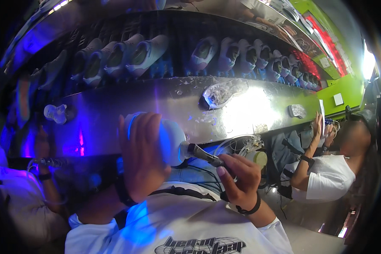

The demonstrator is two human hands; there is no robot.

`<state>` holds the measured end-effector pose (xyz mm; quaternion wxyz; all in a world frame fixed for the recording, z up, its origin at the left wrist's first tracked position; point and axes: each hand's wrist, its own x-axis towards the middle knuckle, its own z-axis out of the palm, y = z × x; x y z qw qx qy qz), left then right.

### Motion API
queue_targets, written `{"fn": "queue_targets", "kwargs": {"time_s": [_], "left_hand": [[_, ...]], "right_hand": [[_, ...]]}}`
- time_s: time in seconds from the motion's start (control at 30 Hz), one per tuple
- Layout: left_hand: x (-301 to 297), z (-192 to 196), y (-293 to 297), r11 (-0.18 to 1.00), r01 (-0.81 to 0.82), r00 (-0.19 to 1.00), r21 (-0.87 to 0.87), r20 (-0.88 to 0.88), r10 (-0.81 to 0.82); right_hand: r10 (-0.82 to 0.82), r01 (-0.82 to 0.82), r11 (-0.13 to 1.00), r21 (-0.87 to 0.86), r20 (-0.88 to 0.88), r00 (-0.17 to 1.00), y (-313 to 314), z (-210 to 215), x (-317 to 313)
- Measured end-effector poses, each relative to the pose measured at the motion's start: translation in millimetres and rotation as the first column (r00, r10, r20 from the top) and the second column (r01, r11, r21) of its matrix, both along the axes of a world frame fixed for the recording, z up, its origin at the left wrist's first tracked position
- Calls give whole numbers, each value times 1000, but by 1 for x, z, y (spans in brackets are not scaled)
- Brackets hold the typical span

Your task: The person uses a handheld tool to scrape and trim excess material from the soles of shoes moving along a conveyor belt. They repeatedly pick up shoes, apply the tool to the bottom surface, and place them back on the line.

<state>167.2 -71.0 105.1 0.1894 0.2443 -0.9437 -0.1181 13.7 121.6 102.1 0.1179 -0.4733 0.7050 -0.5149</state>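
Note:
My left hand (144,156) is wrapped round a white shoe (173,142), held up over the near edge of the metal bench; its back and fingers cover much of it. Blue light falls on the shoe's rounded side. My right hand (240,175) pinches a flat brush (205,155) with a dark handle, just right of the shoe. The brush's tip meets the side of the shoe. On the bench beyond lies a shoe sole (224,92) with whitish, smeared matter on it.
A long metal bench (122,101) runs across, with scraps on it. Behind it, several white shoes (148,53) stand in a row on a dark conveyor. A white piece (55,113) lies at left, another sole (297,111) at right. Co-workers (330,173) sit at both sides. Tubing (241,144) hangs nearby.

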Motion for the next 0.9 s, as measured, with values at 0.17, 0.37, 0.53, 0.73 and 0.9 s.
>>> {"fn": "queue_targets", "kwargs": {"time_s": [0.17, 0.37, 0.53, 0.73, 0.9], "left_hand": [[-9, 6, -18, 1000, 19, 1000, -24, 15, -18], [-11, 15, -43, 997, 36, 999, 69, -31, -34], [-17, 19, -73, 987, 108, 993, 121, -51, -103], [-15, 22, -105, 966, 162, 987, 200, -56, -154], [-19, 29, -119, 953, 98, 993, 287, 38, -114]], "right_hand": [[66, -75, 996, -37, -208, 976, -18, 11, -27], [142, -141, 988, -54, 0, 990, -50, 1, -45], [191, -160, 963, -216, 132, 973, -87, -28, -38], [188, -133, 969, -210, 274, 943, -113, -51, -20], [157, -80, 951, -298, 245, 957, -127, -74, -9]]}}
